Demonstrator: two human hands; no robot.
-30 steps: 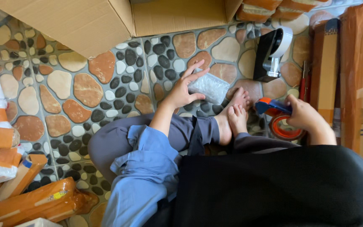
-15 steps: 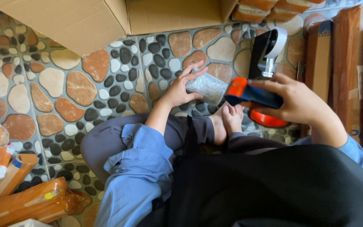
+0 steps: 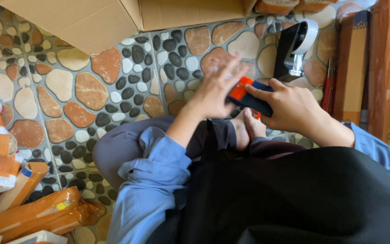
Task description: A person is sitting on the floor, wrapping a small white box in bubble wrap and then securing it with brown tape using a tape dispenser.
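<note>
I sit cross-legged on a pebble-patterned floor (image 3: 68,90), my bare feet (image 3: 245,129) tucked in front of me. My right hand (image 3: 294,108) grips a blue and orange tape dispenser (image 3: 249,97) just above my feet. My left hand (image 3: 217,88) is blurred with motion, its fingers spread, right against the dispenser's orange end. The small clear-wrapped packet seen earlier is hidden under that hand.
A large open cardboard box (image 3: 113,18) lies at the top. A black stand with a white roll (image 3: 294,45) is at the upper right, beside a red-handled tool (image 3: 327,86) and tall cardboard boxes (image 3: 353,68). Orange-wrapped parcels (image 3: 46,212) pile up on the left.
My right hand lifted the tape dispenser off the floor and carried it left to the packet. My left hand, which rested on the packet, is now moving over it.
</note>
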